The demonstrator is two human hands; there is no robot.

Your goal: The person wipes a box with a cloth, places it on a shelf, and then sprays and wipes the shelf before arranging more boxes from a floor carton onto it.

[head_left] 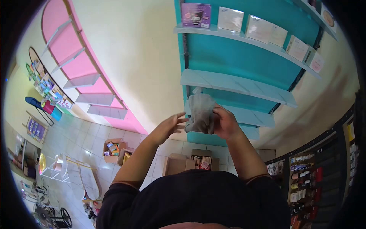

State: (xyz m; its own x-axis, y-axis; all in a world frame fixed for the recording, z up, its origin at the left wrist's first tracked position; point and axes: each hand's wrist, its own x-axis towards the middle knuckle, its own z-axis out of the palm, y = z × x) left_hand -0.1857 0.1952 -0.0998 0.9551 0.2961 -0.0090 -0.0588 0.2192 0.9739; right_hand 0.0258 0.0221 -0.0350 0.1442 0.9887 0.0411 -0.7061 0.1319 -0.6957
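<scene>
In front of the teal shelving, a crumpled grey bundle (201, 112), thin and partly see-through, hangs upright with a small peak at its top and a darker lower part. My right hand (225, 123) grips its right side, thumb and fingers closed on it. My left hand (170, 128) is open, fingers spread, their tips right at the bundle's left edge. I cannot tell whether the bundle is a bag or a cloth. Behind it runs a marbled shelf board (236, 87), partly hidden by the bundle and my right hand.
On the upper shelf (244, 37) stand a purple box (196, 16) and several white boxes (230, 20). An open carton (179, 164) with goods lies on the floor below me, another carton (113, 149) to the left. A dark product rack (305, 183) stands right, pink wall shelves (82, 81) left.
</scene>
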